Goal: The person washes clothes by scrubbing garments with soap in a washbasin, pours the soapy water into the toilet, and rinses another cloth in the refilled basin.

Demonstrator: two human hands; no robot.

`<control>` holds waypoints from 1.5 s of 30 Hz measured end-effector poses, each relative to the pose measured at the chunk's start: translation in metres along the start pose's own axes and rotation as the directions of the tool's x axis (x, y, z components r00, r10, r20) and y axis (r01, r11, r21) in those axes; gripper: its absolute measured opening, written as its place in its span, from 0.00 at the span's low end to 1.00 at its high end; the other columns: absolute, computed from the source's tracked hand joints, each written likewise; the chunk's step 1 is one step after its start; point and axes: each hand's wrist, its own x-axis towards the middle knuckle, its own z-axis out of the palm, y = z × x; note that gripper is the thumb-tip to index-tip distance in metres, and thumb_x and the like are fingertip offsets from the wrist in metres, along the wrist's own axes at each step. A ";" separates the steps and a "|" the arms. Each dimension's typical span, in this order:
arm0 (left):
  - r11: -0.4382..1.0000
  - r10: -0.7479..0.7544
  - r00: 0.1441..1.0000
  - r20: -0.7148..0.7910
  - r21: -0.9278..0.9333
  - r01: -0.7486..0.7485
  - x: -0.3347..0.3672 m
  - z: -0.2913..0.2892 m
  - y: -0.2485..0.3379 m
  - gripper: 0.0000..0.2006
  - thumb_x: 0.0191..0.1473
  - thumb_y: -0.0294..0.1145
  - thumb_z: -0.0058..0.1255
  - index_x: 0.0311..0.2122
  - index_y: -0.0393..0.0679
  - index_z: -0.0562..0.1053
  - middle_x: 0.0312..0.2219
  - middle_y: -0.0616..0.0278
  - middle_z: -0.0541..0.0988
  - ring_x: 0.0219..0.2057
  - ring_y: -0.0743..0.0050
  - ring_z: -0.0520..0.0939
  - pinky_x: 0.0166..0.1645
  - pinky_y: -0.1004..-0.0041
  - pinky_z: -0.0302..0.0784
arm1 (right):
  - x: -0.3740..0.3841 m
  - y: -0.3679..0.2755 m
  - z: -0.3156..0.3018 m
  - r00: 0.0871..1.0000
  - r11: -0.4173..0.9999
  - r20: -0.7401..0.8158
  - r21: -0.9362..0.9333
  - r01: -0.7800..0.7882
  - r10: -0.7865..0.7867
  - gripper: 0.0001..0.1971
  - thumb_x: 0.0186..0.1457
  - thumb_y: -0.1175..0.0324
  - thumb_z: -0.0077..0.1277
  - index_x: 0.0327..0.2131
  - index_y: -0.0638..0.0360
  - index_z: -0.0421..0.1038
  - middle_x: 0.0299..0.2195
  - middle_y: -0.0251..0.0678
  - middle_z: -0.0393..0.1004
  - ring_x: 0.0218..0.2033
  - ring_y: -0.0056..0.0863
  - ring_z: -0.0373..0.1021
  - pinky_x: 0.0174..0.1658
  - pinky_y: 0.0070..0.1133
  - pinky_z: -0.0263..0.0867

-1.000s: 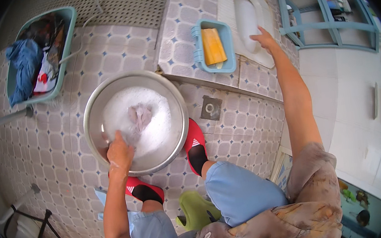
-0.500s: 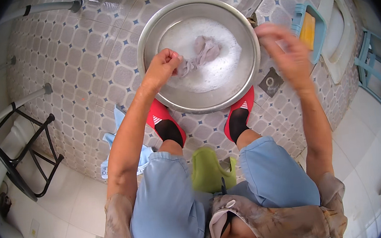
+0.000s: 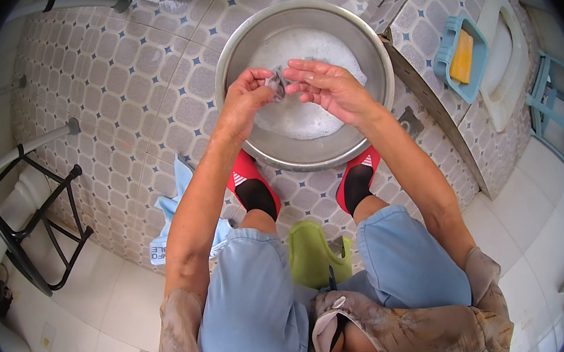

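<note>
Both hands met over the basin [image 3: 363, 37]: left hand [image 3: 246, 100] pinched shut on a small grey cloth [image 3: 277, 84], right hand [image 3: 324, 85] spread open, fingertips touching it above the suds [image 3: 310, 114].

silver basin [image 3: 373, 125], grey cloth [image 3: 277, 84]

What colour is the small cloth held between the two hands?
Grey, in the head view: the small cloth over the metal basin.
</note>
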 end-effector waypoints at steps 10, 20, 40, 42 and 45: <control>0.981 -0.008 1.000 -0.002 -0.192 0.007 -0.005 0.012 0.004 0.14 0.48 0.19 0.51 0.43 0.37 0.67 0.34 0.61 0.75 0.36 0.74 0.77 0.43 0.71 0.77 | -0.008 -0.004 -0.005 0.995 0.972 0.007 -0.213 0.100 -0.100 0.21 0.54 0.71 0.49 0.52 0.64 0.63 0.47 0.40 0.70 0.40 0.25 0.71 0.40 0.18 0.67; 0.992 0.117 0.988 0.100 -0.064 -0.111 -0.001 0.014 -0.003 0.15 0.48 0.20 0.52 0.44 0.40 0.68 0.34 0.64 0.75 0.36 0.77 0.76 0.42 0.74 0.73 | -0.006 0.021 -0.001 0.937 0.953 -0.276 -0.269 0.140 -0.215 0.25 0.49 0.64 0.58 0.48 0.67 0.65 0.35 0.33 0.71 0.34 0.19 0.67 0.38 0.18 0.66; 0.949 -0.072 0.996 -0.049 -0.310 0.053 -0.007 0.011 -0.014 0.12 0.51 0.25 0.52 0.42 0.42 0.68 0.35 0.62 0.76 0.34 0.76 0.77 0.35 0.75 0.73 | -0.009 0.023 -0.012 0.968 0.981 -0.227 0.137 0.139 -0.105 0.15 0.52 0.75 0.48 0.45 0.60 0.64 0.35 0.34 0.69 0.32 0.22 0.68 0.35 0.19 0.67; 0.909 -0.023 0.999 -0.046 -0.417 0.001 -0.005 0.011 -0.016 0.14 0.51 0.25 0.51 0.44 0.41 0.68 0.36 0.61 0.76 0.33 0.74 0.77 0.35 0.76 0.73 | -0.007 0.029 -0.014 0.969 0.991 -0.235 0.085 0.103 -0.081 0.15 0.51 0.74 0.49 0.44 0.61 0.65 0.34 0.34 0.69 0.32 0.23 0.68 0.35 0.19 0.67; 0.934 -0.004 1.000 -0.024 -0.357 -0.005 -0.002 0.023 -0.010 0.17 0.52 0.25 0.50 0.48 0.40 0.67 0.36 0.62 0.75 0.36 0.76 0.76 0.38 0.76 0.73 | -0.007 0.036 -0.015 0.889 0.779 -0.290 -0.617 0.108 -0.353 0.15 0.49 0.72 0.51 0.43 0.61 0.66 0.35 0.36 0.69 0.32 0.25 0.69 0.35 0.20 0.67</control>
